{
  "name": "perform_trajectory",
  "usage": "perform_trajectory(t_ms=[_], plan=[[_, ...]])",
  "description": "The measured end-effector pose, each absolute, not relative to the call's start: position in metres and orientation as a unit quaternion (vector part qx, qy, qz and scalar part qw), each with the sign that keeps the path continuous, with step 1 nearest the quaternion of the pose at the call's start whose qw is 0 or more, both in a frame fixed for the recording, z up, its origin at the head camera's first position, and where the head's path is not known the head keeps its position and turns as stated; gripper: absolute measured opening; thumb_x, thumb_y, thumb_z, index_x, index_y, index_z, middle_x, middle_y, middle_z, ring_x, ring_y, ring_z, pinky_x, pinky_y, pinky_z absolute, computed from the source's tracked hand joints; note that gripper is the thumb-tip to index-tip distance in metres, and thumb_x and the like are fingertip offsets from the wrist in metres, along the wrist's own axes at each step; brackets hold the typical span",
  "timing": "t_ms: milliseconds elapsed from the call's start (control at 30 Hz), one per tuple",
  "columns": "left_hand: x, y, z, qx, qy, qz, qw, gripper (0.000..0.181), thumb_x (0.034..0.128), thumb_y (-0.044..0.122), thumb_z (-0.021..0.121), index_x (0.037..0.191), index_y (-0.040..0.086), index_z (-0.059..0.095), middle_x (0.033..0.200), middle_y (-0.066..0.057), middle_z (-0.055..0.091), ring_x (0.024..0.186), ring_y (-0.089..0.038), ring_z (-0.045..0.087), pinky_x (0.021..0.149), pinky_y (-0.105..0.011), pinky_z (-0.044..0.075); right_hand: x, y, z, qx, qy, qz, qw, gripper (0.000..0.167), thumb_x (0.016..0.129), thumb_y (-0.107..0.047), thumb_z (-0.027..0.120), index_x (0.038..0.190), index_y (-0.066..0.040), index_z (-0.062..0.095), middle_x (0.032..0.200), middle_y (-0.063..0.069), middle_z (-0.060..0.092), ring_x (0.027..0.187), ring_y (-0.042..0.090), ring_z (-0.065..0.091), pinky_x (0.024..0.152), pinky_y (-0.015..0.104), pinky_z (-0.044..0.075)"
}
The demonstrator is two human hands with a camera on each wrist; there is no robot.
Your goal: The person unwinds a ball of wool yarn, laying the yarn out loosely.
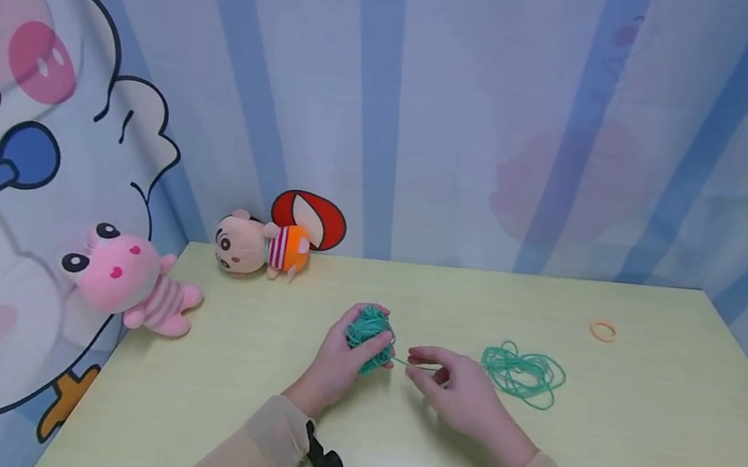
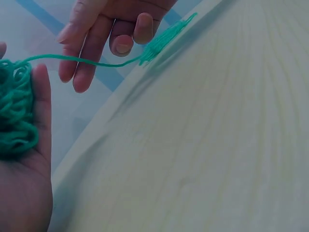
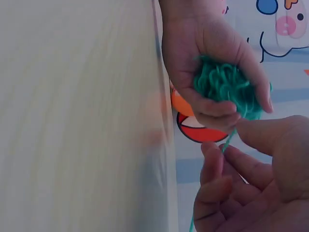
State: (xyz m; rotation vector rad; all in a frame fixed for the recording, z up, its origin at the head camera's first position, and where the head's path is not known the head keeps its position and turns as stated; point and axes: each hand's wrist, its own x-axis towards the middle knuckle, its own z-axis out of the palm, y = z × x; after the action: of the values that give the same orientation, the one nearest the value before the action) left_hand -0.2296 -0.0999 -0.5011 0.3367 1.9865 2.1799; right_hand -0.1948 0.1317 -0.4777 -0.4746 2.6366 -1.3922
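A bundle of green yarn (image 1: 368, 331) lies in the left hand (image 1: 333, 368), whose fingers and thumb curl round it. From the bundle a thin strand (image 1: 400, 361) runs to the right hand (image 1: 475, 402), a short distance to the right. In the right wrist view the strand (image 3: 229, 140) passes between the loosely curled fingers and thumb of the right hand (image 3: 260, 183). Loose loops of the same yarn (image 1: 508, 367) lie on the table beyond the right hand; the left wrist view shows these loops (image 2: 161, 43) behind the fingers.
An orange ring (image 1: 602, 331) lies at the back right of the table (image 1: 666, 452). A pink plush toy (image 1: 118, 276) is at the left edge, and a plush in a striped top (image 1: 244, 246) lies at the back left. A printed cloth (image 1: 470, 117) hangs behind.
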Motion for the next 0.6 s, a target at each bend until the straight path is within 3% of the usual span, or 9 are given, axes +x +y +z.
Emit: perform_trajectory(t_ms=[167,300,433,600], plan=[[-0.232,-0.101,-0.504,0.113,0.694,0.707,0.071,0.044,0.1069,0.028,0.074,0.146,0.015,0.058,0.135,-0.01,0.069,0.106,-0.018,0.068,0.087,-0.028,0.065,-0.195,0.124,-0.482,-0.157,0.881,-0.445,0.044,0.025,0.109,-0.03,0.07,0.123,-0.012,0.081,0.101,0.0,0.082,0.074,0.009,0.062,0.062,0.025,0.052],[-0.233,-0.102,-0.506,0.126,0.705,0.695,0.063,0.035,0.1081,0.028,0.072,0.14,0.017,0.062,0.146,-0.009,0.07,0.109,-0.018,0.065,0.088,-0.023,0.061,-0.196,0.131,-0.478,-0.133,0.884,-0.446,0.047,0.022,0.11,-0.03,0.068,0.119,-0.014,0.081,0.099,0.0,0.08,0.079,0.012,0.062,0.067,0.026,0.052],[-0.234,-0.103,-0.508,0.118,0.704,0.697,0.064,0.035,0.1068,0.026,0.074,0.135,0.012,0.06,0.133,-0.006,0.076,0.113,-0.019,0.067,0.09,-0.024,0.06,-0.197,0.144,-0.471,-0.116,0.882,-0.455,0.042,0.025,0.11,-0.033,0.068,0.122,-0.014,0.08,0.105,0.004,0.079,0.085,0.015,0.063,0.07,0.028,0.053],[-0.235,-0.104,-0.508,0.102,0.7,0.703,0.067,0.051,0.1052,0.027,0.076,0.143,0.003,0.052,0.115,-0.003,0.066,0.105,-0.021,0.066,0.09,-0.031,0.062,-0.2,0.164,-0.465,-0.107,0.886,-0.451,0.016,0.026,0.11,-0.031,0.068,0.121,-0.011,0.079,0.103,0.008,0.079,0.085,0.017,0.063,0.07,0.028,0.052]])
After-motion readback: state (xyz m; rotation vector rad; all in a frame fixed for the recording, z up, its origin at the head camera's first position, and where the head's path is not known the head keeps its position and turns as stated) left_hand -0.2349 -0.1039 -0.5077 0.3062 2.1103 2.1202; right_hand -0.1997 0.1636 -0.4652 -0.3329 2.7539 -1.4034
